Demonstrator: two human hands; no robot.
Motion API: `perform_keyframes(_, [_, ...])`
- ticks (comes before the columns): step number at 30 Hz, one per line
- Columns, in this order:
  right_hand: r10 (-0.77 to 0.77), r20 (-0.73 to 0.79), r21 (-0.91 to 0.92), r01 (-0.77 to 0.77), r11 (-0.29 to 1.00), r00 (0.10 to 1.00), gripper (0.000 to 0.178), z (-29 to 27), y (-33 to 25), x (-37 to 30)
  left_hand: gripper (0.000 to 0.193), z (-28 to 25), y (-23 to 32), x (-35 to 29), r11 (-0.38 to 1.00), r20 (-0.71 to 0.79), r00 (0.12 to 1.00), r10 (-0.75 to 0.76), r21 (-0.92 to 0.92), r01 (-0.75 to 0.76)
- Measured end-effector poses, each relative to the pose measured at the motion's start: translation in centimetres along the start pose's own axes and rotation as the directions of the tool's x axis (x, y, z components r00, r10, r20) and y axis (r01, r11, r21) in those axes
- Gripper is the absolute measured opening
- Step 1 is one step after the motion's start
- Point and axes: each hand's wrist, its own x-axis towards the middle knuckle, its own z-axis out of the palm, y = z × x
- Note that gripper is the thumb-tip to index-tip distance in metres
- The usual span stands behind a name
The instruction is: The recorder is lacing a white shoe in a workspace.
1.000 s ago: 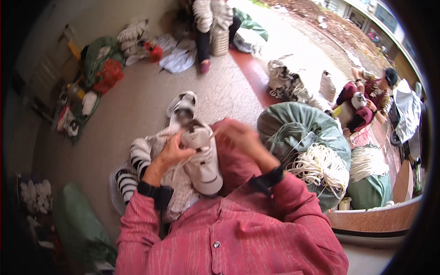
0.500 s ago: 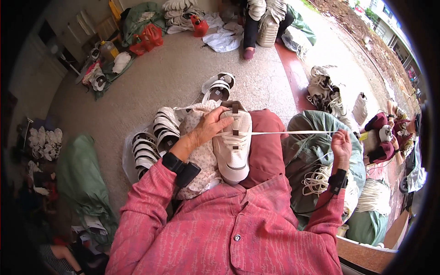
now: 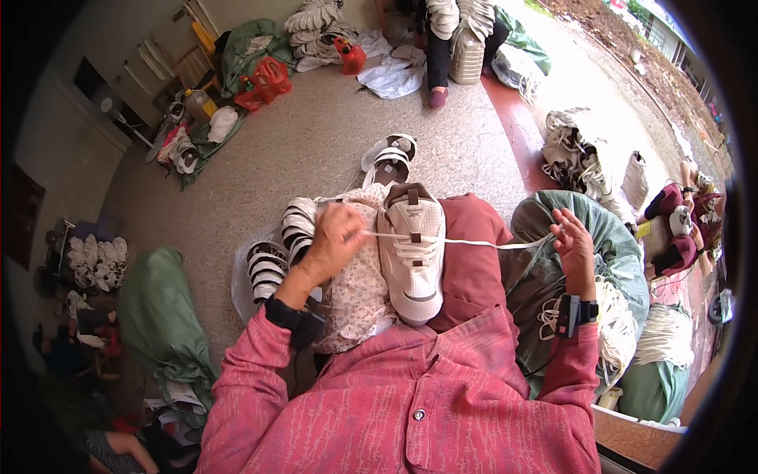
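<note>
A white sneaker [image 3: 413, 268] with brown trim lies across my lap, its toe toward me. A white shoelace [image 3: 482, 243] runs through its eyelets and out on both sides. My left hand [image 3: 335, 238], slightly blurred, is closed on the lace's left part beside the shoe. Out to the right, my right hand [image 3: 574, 246] is raised with its fingers curled. The lace's right part sags between the shoe and its fingertips, where it is pinched. Under the shoe are a floral cloth [image 3: 351, 304] on one leg and red trousers [image 3: 474, 245] on the other.
Stacked white shoe pieces [image 3: 268, 268] lie left of my knees, and more shoes [image 3: 389, 158] are ahead on the floor. On the right are a green sack [image 3: 588, 209] and bundled white laces [image 3: 662, 336]. A seated person's leg [image 3: 438, 71] shows at the far side.
My left hand has left the shoe's tongue and moved left, drawing the lace with it. The right part of the lace has gone from taut to sagging. The view has shifted slightly.
</note>
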Motion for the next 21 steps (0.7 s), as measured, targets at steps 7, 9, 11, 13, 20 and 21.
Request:
perform_keyframes(7, [-0.12,0.193,-0.412,0.191,0.891,0.974,0.035,5.6,1.7,-3.0,0.015,-2.7,5.4,2.4,0.996,-0.211,0.976,0.044,0.081,-0.027])
perform_keyframes(9, [-0.041,0.33,-0.47,0.202,0.859,0.943,0.027,9.0,2.1,-4.6,0.017,-1.7,6.0,1.3,0.986,-0.165,0.972,0.169,0.023,-0.168])
perform_keyframes(11, [0.064,0.404,-0.523,0.173,0.835,0.913,0.024,12.1,2.8,-6.4,0.017,-0.1,6.3,0.6,0.976,-0.114,0.969,0.22,0.025,-0.218])
perform_keyframes(13, [0.041,0.527,-0.516,0.282,0.809,0.849,0.023,13.3,4.7,-6.9,0.013,1.7,6.5,0.8,0.979,-0.157,0.967,0.2,0.075,-0.19])
perform_keyframes(20, [-0.06,0.71,-0.639,0.678,0.363,0.702,0.018,16.6,7.2,-8.1,0.011,2.4,7.0,2.0,0.986,-0.141,0.976,0.168,0.044,-0.163])
perform_keyframes(21, [-0.064,0.72,-0.627,0.688,0.366,0.691,0.015,17.1,7.1,-8.2,0.011,2.5,6.9,2.0,0.984,-0.125,0.977,0.173,0.066,-0.165])
